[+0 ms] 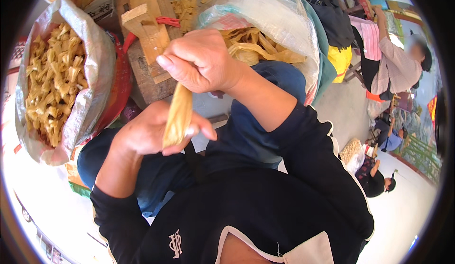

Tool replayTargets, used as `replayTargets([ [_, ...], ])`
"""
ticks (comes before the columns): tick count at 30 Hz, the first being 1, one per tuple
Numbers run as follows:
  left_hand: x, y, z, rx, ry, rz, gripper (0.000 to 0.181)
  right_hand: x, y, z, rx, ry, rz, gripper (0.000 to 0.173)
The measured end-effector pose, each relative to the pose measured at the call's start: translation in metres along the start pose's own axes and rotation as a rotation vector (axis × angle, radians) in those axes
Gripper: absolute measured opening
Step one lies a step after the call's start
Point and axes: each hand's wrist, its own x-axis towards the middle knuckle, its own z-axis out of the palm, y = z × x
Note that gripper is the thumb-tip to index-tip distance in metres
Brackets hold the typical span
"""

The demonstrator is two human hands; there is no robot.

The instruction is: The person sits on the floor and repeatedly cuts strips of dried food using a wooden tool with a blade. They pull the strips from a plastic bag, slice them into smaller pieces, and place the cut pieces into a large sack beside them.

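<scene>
My right hand (204,61) is closed in a fist around the upper part of a pale yellow dried husk strip (178,116), which looks like corn husk. The strip hangs down across my left hand (149,130). My left fingers are bent and partly apart behind its lower end; whether they grip it is hidden. Just beyond my right fist stands a wooden block fixture (147,33) with red cord (168,21) tied to it. It is mounted on a worn wooden bench (142,82). A bag of loose husks (263,43) lies open beside my right forearm.
At left, an open woven sack (90,50) holds many knotted husk pieces (57,86). More pieces (186,10) lie behind the bench. To the right are a dark jacket (328,15), a yellow bag (339,63) and a seated person (398,61); other people sit farther off.
</scene>
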Motion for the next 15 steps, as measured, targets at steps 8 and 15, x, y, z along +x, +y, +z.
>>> replayTargets([
  [8,-0.015,0.01,-0.02,1.198,0.696,0.628,0.029,-0.002,-0.018,0.016,0.823,-0.446,0.926,0.03],
  [15,-0.004,-0.005,-0.019,1.599,0.77,0.97,0.023,-0.038,-0.032,0.04,1.455,-0.319,1.34,0.006],
])
